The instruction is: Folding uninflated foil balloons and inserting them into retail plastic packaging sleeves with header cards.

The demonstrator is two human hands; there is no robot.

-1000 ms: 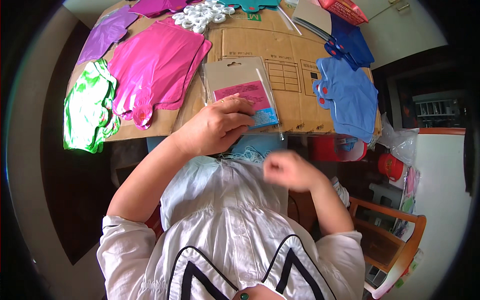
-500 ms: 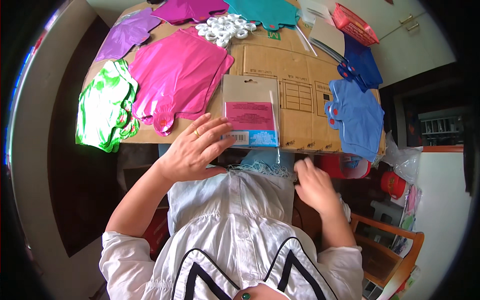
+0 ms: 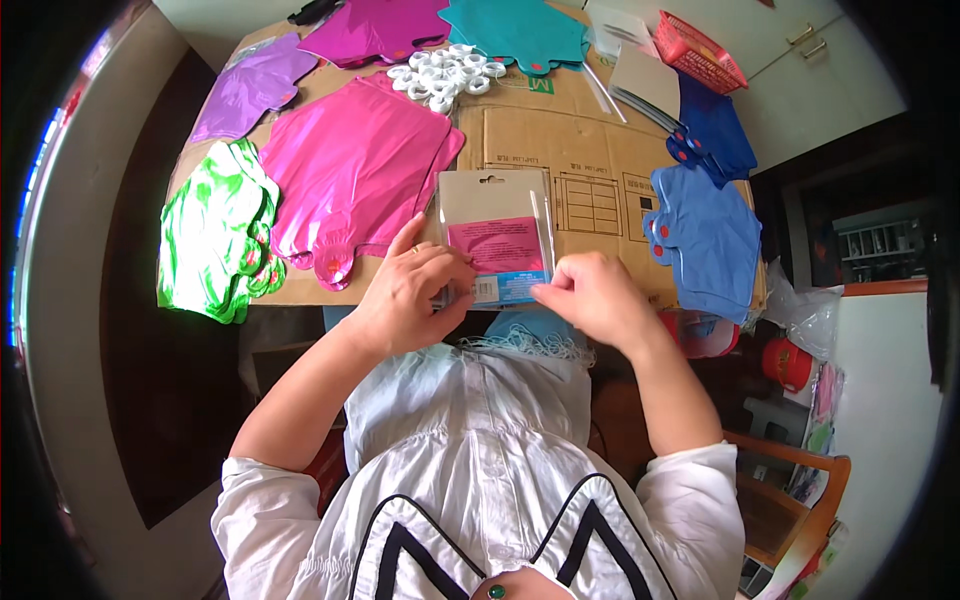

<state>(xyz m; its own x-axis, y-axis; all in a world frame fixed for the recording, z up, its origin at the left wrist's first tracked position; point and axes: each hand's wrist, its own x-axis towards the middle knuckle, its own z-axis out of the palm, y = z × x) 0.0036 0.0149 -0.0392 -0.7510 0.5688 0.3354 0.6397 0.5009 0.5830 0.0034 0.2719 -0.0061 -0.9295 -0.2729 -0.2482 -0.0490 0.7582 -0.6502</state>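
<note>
A clear plastic packet (image 3: 494, 205) holding a beige card with a hanging slot lies at the table's near edge. Pink and blue printed panels show through it. My left hand (image 3: 413, 292) curls over the packet's lower left corner, one finger sticking out and the others bent in around the edge. At the lower right corner, my right hand (image 3: 605, 305) pinches the packet's bottom edge between thumb and bent fingers. The fingertips of both hands are partly hidden. A thin white straw-like strip runs along the packet's right side.
Flat foil balloons lie around the cardboard-covered table (image 3: 520, 135): pink (image 3: 365, 165), green-white (image 3: 215, 235), purple (image 3: 250, 90), teal (image 3: 515, 35) and blue (image 3: 708, 240). White ribbon rolls (image 3: 440, 75) are heaped at the back. Beige cards (image 3: 645, 85) and a red basket (image 3: 700, 50) sit far right.
My right hand has come up from beside my lap to the packet's lower right corner. My left hand's fingers have curled onto its lower left corner.
</note>
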